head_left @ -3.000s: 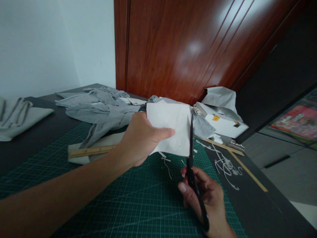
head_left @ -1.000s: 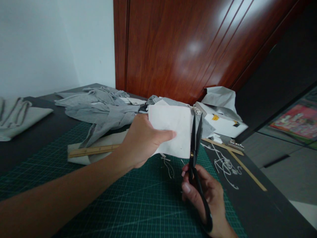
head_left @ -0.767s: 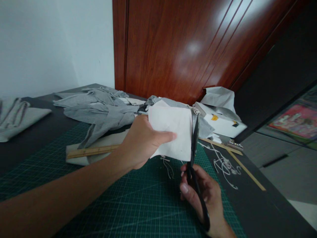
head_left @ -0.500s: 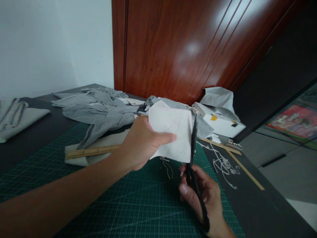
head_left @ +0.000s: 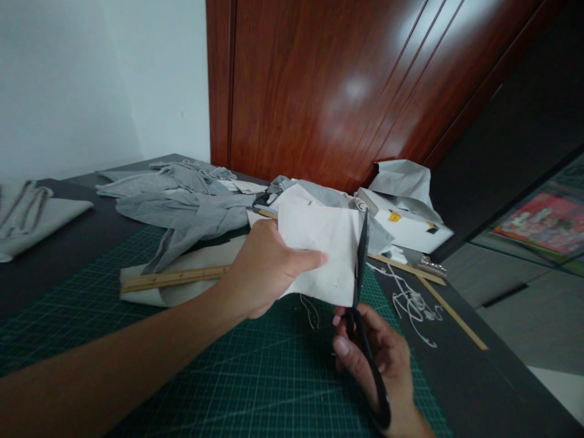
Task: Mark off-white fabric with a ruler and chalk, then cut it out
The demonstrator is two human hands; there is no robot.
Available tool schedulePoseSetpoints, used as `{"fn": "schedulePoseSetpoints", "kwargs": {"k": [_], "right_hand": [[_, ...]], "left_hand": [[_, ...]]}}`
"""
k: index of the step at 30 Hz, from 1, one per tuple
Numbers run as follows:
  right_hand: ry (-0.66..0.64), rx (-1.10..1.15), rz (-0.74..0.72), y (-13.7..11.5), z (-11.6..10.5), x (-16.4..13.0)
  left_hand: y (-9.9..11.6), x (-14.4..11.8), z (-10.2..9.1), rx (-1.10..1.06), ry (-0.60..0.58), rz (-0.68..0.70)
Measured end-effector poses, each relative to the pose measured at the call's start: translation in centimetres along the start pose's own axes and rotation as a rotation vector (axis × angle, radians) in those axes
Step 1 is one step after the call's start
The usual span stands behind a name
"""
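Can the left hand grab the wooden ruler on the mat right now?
Probably not at once. The left hand is full, its fingers pinching the white cloth. The wooden ruler lies uncovered just beside that wrist, so the way looks free once the cloth is let go.

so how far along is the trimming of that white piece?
Done: thin white offcuts lie on the cutting mat. In hand: left hand holds the white fabric piece; right hand runs black scissors up its right edge. Left: that edge's upper stretch.
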State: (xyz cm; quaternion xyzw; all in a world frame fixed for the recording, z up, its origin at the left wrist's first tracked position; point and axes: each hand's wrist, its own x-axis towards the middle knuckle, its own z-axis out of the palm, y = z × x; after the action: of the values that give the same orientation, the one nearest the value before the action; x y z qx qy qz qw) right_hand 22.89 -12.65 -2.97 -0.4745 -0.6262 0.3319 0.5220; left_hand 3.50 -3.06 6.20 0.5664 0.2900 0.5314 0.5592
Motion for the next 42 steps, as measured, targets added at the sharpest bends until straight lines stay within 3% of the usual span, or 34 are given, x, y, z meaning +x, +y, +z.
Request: {"fn": "schedulePoseSetpoints", "kwargs": {"k": [7,13,42], "right_hand": [[0.014,-0.038,-0.012,-0.2,0.0,0.3],[0.107,-0.008,-0.034,-1.4,0.8,0.7],[0.109,-0.098,-0.013,-1.4,0.8,0.6]], "left_hand": [[0.0,-0.1,0.2,-0.002,0.01,-0.006],[0.1,0.0,0.1,-0.003,0.02,0.002],[0.0,-0.1,0.1,0.009,0.005,-0.022]]}}
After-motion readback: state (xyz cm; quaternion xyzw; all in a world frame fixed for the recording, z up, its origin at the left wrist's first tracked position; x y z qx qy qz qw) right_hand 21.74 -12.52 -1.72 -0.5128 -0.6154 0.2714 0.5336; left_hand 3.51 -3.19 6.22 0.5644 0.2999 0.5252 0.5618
